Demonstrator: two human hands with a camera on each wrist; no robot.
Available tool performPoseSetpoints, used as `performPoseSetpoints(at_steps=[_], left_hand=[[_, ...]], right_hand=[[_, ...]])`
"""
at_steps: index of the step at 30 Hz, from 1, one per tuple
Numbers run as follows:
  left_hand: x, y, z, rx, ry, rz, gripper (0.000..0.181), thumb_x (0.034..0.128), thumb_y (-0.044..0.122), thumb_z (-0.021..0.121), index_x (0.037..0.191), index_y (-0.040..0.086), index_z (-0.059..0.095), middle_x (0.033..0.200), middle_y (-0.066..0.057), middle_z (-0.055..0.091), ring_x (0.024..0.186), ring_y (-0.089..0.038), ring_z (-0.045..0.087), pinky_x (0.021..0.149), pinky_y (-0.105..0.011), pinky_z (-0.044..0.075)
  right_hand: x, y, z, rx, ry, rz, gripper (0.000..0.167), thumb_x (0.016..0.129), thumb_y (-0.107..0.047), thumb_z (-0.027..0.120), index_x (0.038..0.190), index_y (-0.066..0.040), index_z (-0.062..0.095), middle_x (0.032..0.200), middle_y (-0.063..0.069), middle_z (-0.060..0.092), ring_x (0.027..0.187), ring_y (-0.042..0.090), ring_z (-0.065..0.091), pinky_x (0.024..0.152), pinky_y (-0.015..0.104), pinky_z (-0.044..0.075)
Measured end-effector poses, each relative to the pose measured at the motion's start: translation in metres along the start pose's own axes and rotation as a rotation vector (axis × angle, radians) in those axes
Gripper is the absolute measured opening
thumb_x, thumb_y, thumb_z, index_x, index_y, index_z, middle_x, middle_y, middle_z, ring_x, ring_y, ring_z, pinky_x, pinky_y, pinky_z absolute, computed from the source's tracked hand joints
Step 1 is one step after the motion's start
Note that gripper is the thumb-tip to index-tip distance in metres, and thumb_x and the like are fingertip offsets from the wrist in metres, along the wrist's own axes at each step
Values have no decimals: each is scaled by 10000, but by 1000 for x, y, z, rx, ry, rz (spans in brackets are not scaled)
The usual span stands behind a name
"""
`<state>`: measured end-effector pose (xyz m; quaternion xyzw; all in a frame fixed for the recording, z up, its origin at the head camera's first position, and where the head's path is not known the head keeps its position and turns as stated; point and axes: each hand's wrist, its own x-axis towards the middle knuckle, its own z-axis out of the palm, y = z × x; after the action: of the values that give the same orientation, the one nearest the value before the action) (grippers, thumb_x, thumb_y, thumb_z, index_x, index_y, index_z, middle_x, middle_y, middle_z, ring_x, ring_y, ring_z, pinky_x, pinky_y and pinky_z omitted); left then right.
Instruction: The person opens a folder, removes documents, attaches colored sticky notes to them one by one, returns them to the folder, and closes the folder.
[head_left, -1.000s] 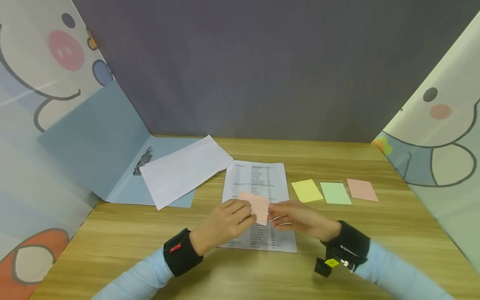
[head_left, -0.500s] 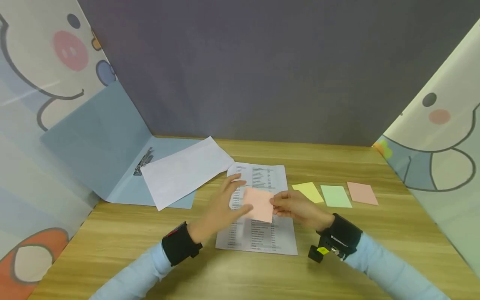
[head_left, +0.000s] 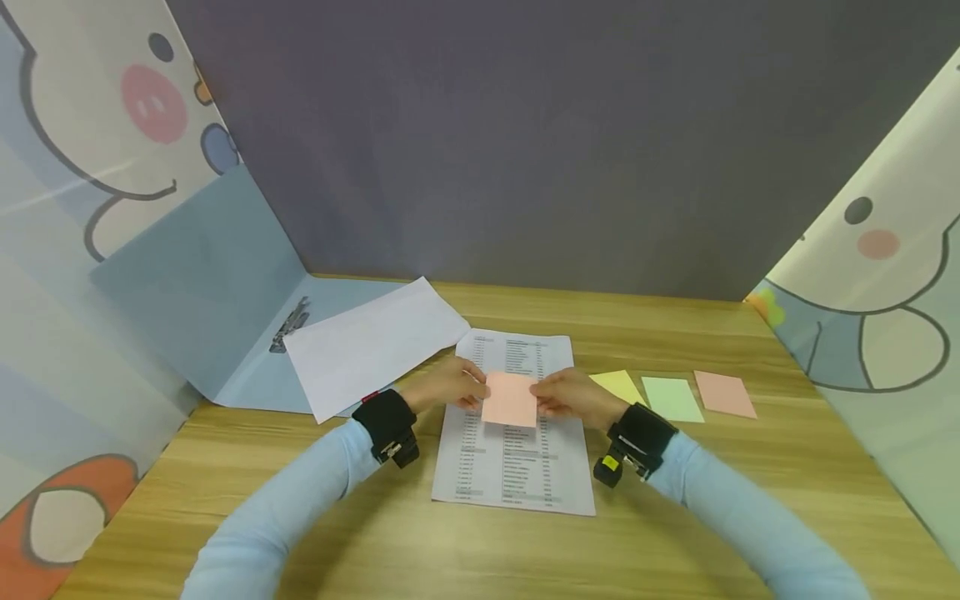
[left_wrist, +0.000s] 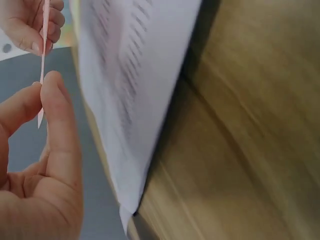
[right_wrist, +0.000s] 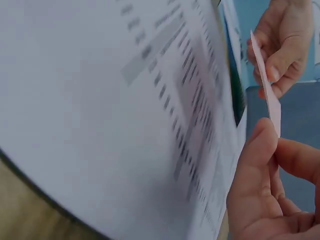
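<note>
Between both hands a pink sticky note (head_left: 510, 400) is held above a printed sheet (head_left: 517, 475). My left hand (head_left: 442, 385) pinches its left edge between thumb and finger, and my right hand (head_left: 573, 395) pinches the right edge. Seen edge-on in the left wrist view, the sticky note (left_wrist: 42, 65) runs thin from my left hand (left_wrist: 47, 150) to the other hand. In the right wrist view the sticky note (right_wrist: 267, 85) looks flat and stands off the paper. Columns of print on the sheet are partly covered by the note and hands.
Yellow (head_left: 618, 386), green (head_left: 672, 399) and pink sticky notes (head_left: 725, 394) lie in a row at the right. An open blue folder (head_left: 206, 275) with a metal clip (head_left: 290, 325) stands at the left, a white sheet (head_left: 375, 350) lying across it. A dark panel (head_left: 480, 142) rises behind.
The left hand let go of the pink sticky note, opened beside it, then took its left edge again. The right hand took the right edge and moved slightly left.
</note>
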<state>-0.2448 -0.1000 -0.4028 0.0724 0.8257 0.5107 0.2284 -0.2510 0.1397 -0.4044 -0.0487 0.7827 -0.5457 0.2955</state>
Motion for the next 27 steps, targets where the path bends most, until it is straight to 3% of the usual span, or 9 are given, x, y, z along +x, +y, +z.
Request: performPoseSetpoints(at_steps=[3,11,15,20,27], left_hand=[[8,-1,1,35,22,-16,344,806,123,669,1076,-55,550,779,-100,659,629,-144,624,627,-258,537],[23,-8,6,229,86,-30,312,763,106,685,1016,-42,579,629,-19,569,555,-103,525,544,-191,442],[25,-13,11,314,88,-44,157,733,126,696,806,31,595,598,15,477,536,-105,455,492,-192,374],[28,-11,11,328,112,-26,227,683,113,707,555,99,520,506,36,456,455,-95,416,426,-194,332],[34,-5,8,374,93,-57,188,693,125,707,573,81,570,512,16,506,450,-102,455,447,-196,362]], right_hand=[[12,1,0,-66,16,14,226,899,-170,572,933,46,631,695,39,600,581,96,571,570,184,494],[37,9,9,-294,100,3,229,871,-145,597,715,14,649,553,3,553,443,65,503,440,157,414],[41,10,14,-419,138,24,263,855,-165,597,626,-39,623,530,-3,529,424,78,471,418,174,375],[43,7,15,-490,173,44,270,833,-192,596,598,-58,608,540,9,536,446,98,483,431,186,388],[43,1,13,-538,196,57,286,834,-203,601,586,-61,611,530,5,539,442,96,490,431,187,388]])
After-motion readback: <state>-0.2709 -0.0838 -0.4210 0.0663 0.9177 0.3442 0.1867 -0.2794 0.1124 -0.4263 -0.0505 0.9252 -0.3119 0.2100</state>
